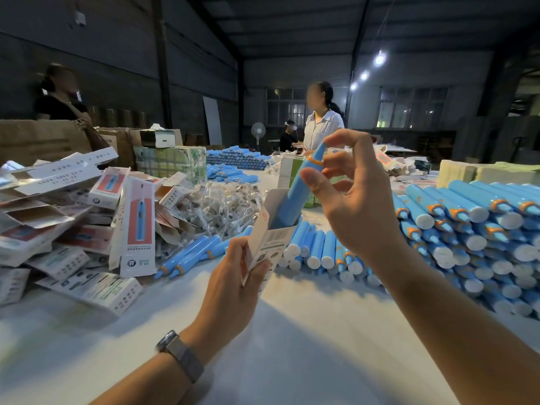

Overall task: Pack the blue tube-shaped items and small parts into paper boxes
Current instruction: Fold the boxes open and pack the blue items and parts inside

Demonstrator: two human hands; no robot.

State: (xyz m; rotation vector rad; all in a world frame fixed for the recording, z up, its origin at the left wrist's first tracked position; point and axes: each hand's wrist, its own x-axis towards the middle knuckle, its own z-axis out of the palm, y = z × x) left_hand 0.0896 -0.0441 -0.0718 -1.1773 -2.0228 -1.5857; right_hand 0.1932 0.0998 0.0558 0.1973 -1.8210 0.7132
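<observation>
A blue tube goes into a paper box above the white counter.

On the right of the counter lies a big stack of tubes, on the left a pile of boxes, between them a heap of small bagged parts. The left hand grips the open paper box with curled fingers. The right hand pinches the blue tube, whose lower end is inside the box.

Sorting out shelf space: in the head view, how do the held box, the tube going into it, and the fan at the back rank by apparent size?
1. tube and box: look alike, unranked.
2. fan: smallest, but far off, so unsure.
</observation>
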